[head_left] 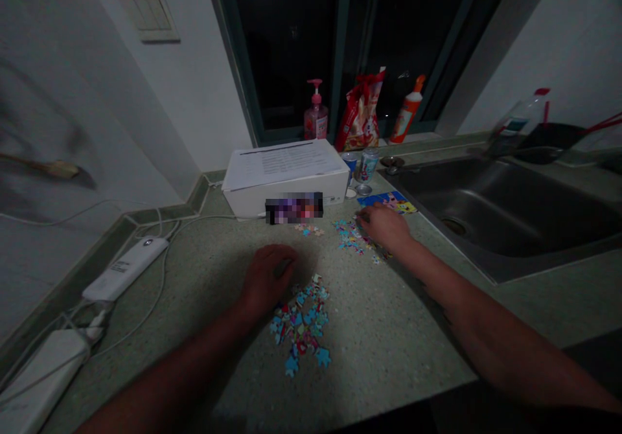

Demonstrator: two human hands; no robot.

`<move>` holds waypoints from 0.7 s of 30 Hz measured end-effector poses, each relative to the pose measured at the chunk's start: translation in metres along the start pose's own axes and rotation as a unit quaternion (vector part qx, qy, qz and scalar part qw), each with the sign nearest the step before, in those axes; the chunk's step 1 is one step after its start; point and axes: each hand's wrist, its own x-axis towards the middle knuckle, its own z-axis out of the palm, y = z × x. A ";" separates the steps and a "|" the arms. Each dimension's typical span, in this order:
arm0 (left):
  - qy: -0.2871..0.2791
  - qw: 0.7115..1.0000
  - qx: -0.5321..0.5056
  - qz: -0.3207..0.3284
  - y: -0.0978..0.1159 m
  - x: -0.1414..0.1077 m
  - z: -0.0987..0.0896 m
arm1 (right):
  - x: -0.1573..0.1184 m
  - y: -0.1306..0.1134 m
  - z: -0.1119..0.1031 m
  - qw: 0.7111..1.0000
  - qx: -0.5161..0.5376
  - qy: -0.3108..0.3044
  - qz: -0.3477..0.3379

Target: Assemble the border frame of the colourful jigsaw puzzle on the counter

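Small jigsaw puzzle pieces lie on the speckled counter in separate groups. My left hand [269, 277] is loosely curled, thumb near the fingers, just above the nearer pile of mostly blue puzzle pieces [308, 317]; whatever it may hold is hidden. Farther off and to the right, my right hand [387, 225] reaches down to a second spread of puzzle pieces [347, 234]. Its fingertips are drawn together there, and I cannot make out what is between them. Behind that hand lies a blue and yellow picture card [405, 206]. A few pale pieces [313, 230] lie near the white box.
A white box [286, 168] with a printed sheet stands at the back, a phone-like screen [294, 208] against it. Cans [368, 165] stand beside it. The steel sink [486, 259] is at right; a power bank [125, 269] and cables lie left. Bottles line the window.
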 end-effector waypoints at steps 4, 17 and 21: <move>0.005 1.000 0.005 -0.003 0.000 -0.001 0.000 | -0.001 0.002 0.001 1.000 -0.003 -0.007 -0.010; -0.015 1.000 0.009 -0.009 0.005 0.002 0.003 | -0.026 -0.064 0.009 0.959 0.123 0.076 -0.245; -0.017 1.000 0.014 0.005 0.006 0.002 0.002 | -0.022 -0.070 0.018 0.953 0.127 0.064 -0.266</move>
